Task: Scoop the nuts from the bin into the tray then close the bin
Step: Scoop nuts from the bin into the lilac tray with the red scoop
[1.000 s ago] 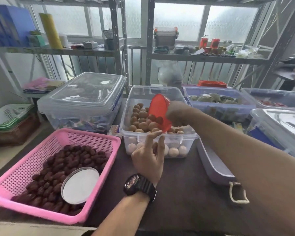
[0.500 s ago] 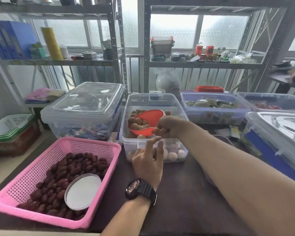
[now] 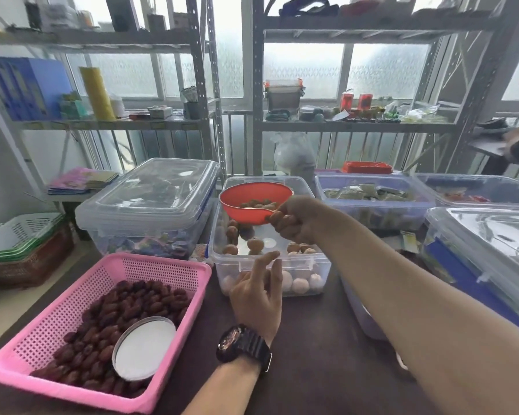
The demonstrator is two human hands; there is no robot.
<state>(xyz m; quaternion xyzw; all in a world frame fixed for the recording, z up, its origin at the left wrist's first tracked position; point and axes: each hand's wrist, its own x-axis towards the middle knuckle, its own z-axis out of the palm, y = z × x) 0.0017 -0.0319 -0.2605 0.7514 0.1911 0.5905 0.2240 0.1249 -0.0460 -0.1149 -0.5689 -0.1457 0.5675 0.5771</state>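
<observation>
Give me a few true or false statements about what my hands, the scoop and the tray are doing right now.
1. The right hand holds the red scoop above the open bin. True.
2. The scoop is empty. False: nuts lie in it.
3. The left hand grips a lid. False: it holds nothing, its fingers relaxed near the bin's front rim.
4. The pink tray holds dark red fruit and a round white disc. True.

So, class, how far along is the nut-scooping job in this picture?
Done: the round red plastic scoop is loaded with brown nuts. In hand: the right hand holds it above the clear plastic bin. Left: tipping them into the pink mesh tray, then lidding the open bin.
</observation>
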